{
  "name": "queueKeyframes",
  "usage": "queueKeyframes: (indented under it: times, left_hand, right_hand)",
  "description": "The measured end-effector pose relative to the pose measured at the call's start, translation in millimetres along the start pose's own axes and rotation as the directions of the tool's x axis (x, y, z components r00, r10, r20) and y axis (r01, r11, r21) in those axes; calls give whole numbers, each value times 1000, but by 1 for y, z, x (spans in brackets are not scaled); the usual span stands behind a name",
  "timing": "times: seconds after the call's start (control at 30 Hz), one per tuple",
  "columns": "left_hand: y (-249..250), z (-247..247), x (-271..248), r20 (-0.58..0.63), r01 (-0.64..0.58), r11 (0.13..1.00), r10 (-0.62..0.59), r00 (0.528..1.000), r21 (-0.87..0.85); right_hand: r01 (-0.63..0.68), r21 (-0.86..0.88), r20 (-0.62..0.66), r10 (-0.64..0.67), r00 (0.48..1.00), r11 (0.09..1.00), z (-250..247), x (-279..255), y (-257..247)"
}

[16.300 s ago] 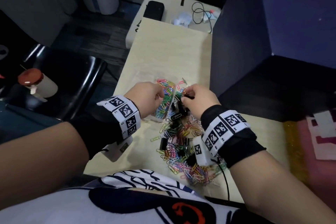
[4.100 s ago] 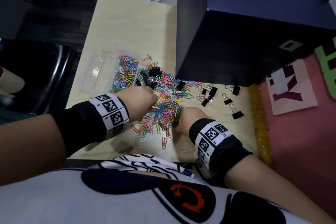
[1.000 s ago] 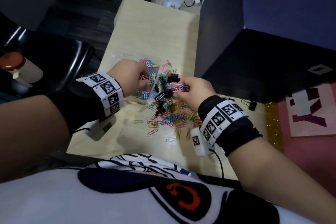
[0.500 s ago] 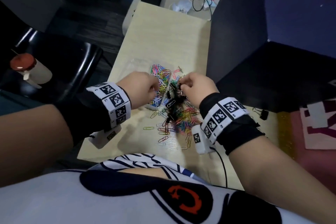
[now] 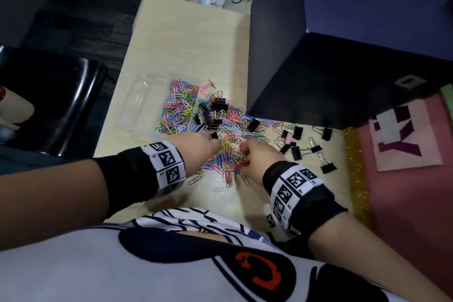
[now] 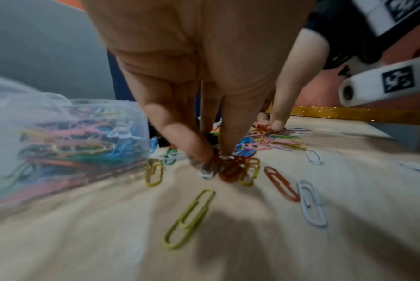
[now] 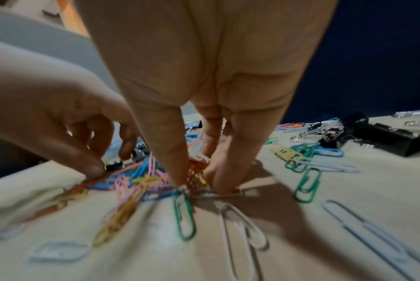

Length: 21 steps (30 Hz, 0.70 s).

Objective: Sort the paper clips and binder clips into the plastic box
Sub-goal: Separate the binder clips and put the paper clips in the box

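A clear plastic box (image 5: 147, 103) lies on the pale table (image 5: 191, 39); its right compartment holds colourful paper clips (image 5: 180, 108), the left one looks bare. The same box (image 6: 67, 136) shows at left in the left wrist view. A loose pile of paper clips (image 5: 235, 127) spreads just right of it, mixed with black binder clips (image 5: 215, 109). More binder clips (image 5: 296, 148) lie scattered further right and show again as binder clips (image 7: 382, 136). My left hand (image 5: 215, 146) pinches several clips (image 6: 228, 167) at the pile's near edge. My right hand (image 5: 242, 158) pinches orange clips (image 7: 195, 171) beside it.
A tall dark blue box (image 5: 318, 56) stands right behind the pile. A pink mat (image 5: 404, 179) with a gold glitter strip (image 5: 355, 169) lies at right. A black chair (image 5: 54, 98) sits left of the table. Single clips (image 6: 189, 218) lie near the front edge.
Both hands have left the box, where they were half a second ago, and come down toward me onto the near edge of the loose pile, fingers closing on clips.
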<state>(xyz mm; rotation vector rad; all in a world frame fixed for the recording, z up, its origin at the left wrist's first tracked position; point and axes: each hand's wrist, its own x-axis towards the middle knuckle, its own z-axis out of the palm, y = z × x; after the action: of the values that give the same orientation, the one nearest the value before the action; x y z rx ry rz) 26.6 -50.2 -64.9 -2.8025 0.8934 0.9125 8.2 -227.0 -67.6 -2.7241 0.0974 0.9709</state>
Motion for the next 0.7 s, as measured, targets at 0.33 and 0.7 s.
queueKeyframes:
  times: [0.33, 0.7]
  left_hand:
    - [7, 2, 5, -58, 107, 993, -110, 992, -52]
    - [12, -7, 5, -111, 69, 976, -93, 989, -204]
  right_hand:
    - [337, -212, -93, -362, 927, 917, 0, 2, 0]
    - [327, -152, -141, -348, 927, 933, -9, 5, 4]
